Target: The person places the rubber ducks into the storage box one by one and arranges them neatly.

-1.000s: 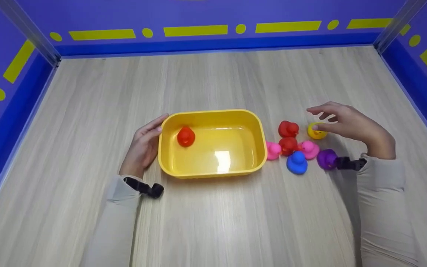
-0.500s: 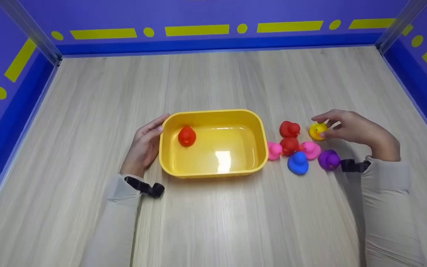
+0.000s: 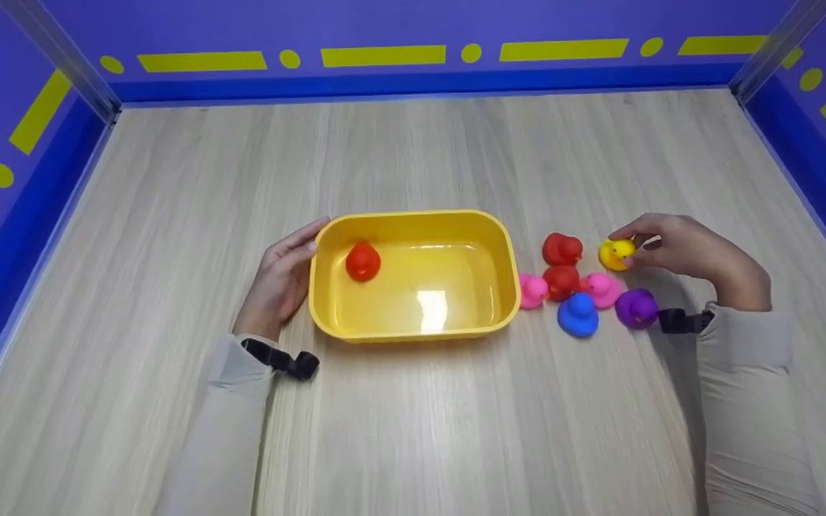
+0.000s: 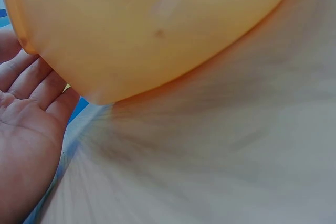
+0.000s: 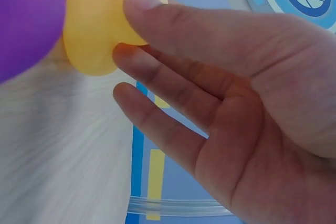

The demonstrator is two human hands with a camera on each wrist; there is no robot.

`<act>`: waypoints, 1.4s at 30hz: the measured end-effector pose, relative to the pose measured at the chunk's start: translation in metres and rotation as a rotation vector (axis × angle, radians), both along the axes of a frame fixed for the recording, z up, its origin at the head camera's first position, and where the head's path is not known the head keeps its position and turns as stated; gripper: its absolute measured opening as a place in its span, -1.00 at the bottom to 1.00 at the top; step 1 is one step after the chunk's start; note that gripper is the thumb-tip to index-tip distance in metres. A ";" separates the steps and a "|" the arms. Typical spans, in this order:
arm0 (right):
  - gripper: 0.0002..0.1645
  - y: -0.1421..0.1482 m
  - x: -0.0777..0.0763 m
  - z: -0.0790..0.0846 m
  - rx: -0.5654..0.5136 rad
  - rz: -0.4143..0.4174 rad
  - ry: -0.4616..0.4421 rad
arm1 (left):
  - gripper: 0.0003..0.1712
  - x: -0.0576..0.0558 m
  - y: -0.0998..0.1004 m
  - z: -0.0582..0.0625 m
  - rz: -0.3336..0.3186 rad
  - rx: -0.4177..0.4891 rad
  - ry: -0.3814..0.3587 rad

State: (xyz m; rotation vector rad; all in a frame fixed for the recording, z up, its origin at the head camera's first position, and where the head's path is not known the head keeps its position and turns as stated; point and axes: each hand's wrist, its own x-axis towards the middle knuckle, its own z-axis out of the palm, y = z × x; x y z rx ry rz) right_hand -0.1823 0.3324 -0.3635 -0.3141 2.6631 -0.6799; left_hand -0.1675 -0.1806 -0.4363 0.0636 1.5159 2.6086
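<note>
My left hand (image 3: 274, 283) rests at the left end of a yellow plastic tub (image 3: 413, 336). Its fairly straight fingers lie against the outer wall and the thumb touches the rim; the left wrist view shows the tub's wall (image 4: 157, 61) hiding the fingertips. One red rubber duck (image 3: 363, 262) sits inside, near the left wall. Right of the tub, my right hand (image 3: 700, 254) pinches a small yellow rubber duck (image 3: 615, 254) between thumb and fingertips. The right wrist view shows the thumb on the yellow duck (image 5: 92, 27), with the lower fingers loosely extended.
Close to the tub's right side lie two red ducks (image 3: 562, 249), two pink ducks (image 3: 604, 289), a blue duck (image 3: 578, 315) and a purple duck (image 3: 637, 309). Blue-purple walls (image 3: 413, 29) with yellow marks border the wooden table (image 3: 413, 158) at the back and sides.
My right hand has come down onto the yellow duck and its fingers have closed around it; the duck has turned slightly. The left hand and the tub stay almost still.
</note>
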 end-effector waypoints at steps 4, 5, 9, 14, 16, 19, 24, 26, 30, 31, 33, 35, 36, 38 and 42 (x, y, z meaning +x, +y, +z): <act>-0.56 0.000 -0.001 -0.001 0.004 -0.006 0.006 | -0.47 0.000 -0.001 0.000 -0.019 0.012 0.009; -0.56 0.000 -0.001 -0.001 0.006 -0.010 0.009 | -0.47 0.000 -0.001 0.000 -0.022 0.015 0.012; -0.57 -0.001 -0.001 0.000 0.009 -0.018 0.013 | -0.49 -0.001 -0.001 0.000 -0.026 0.025 0.022; -0.58 -0.001 -0.001 0.001 0.013 -0.009 0.020 | -0.50 -0.001 0.000 0.000 -0.017 0.018 0.018; -0.57 -0.001 -0.001 0.001 0.017 -0.002 0.026 | -0.49 -0.002 0.001 0.000 -0.014 0.015 0.014; -0.57 -0.001 -0.001 0.003 0.022 0.010 0.033 | -0.49 -0.002 0.001 -0.001 -0.009 0.013 0.012; -0.57 -0.002 -0.002 0.006 0.020 0.027 0.055 | -0.49 -0.004 0.001 -0.001 -0.008 0.019 0.004; -0.57 -0.003 -0.002 0.007 0.016 0.031 0.063 | -0.49 -0.004 0.002 -0.001 -0.009 0.020 0.002; -0.57 -0.006 -0.002 0.010 0.014 0.050 0.092 | -0.49 -0.003 0.001 -0.001 -0.014 0.012 0.007; -0.57 -0.007 -0.002 0.010 0.014 0.059 0.102 | -0.49 -0.003 0.001 -0.001 -0.012 0.014 0.005; -0.56 -0.010 -0.003 0.011 0.010 0.066 0.114 | -0.49 -0.003 0.000 -0.001 -0.013 0.011 0.005; -0.55 -0.013 -0.003 0.013 0.006 0.065 0.122 | -0.48 -0.002 0.000 -0.001 -0.015 0.007 0.006; -0.55 -0.015 -0.003 0.013 0.002 0.065 0.126 | -0.48 -0.002 0.000 -0.001 -0.016 0.005 0.005; -0.55 -0.018 -0.004 0.015 0.001 0.065 0.130 | -0.47 -0.001 -0.001 0.000 -0.013 0.002 0.005; -0.56 -0.023 -0.007 0.020 0.009 0.083 0.145 | -0.46 0.000 -0.001 0.000 -0.012 -0.008 0.004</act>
